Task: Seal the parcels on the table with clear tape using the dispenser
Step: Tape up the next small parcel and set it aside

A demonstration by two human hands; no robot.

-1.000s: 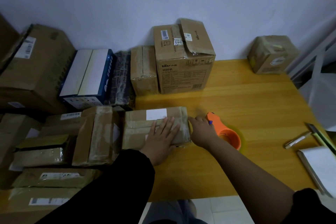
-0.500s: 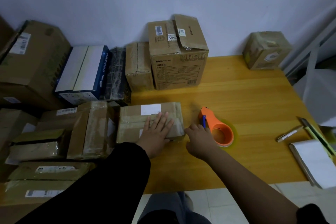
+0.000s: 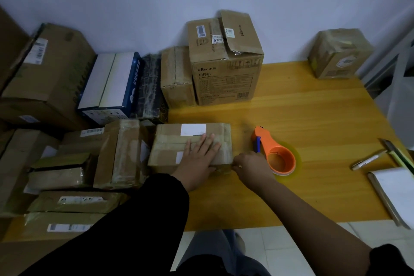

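A flat brown parcel (image 3: pixel 170 143) with a white label lies at the middle of the yellow wooden table (image 3: pixel 313 119). Strips of clear tape run across its top. My left hand (image 3: pixel 199 157) rests flat on the parcel's right half, fingers spread. My right hand (image 3: pixel 251 166) is at the parcel's near right corner, fingertips against its side, with nothing visibly held. The orange tape dispenser (image 3: pixel 275 157), loaded with a clear roll, lies on the table just right of my right hand, and neither hand holds it.
Several taped parcels (image 3: pixel 121 152) are stacked to the left. A tall carton (image 3: pixel 226 63) and other boxes line the wall, with a small box (image 3: pixel 338 54) at the far right. A pen (image 3: pixel 367 160), a cutter (image 3: pixel 396 152) and a notebook (image 3: pixel 396 195) lie at the right edge.
My right hand has slid from the parcel's right edge, beside the dispenser, down to its near right corner. The dispenser now lies apart from it. My left hand stays on the parcel.
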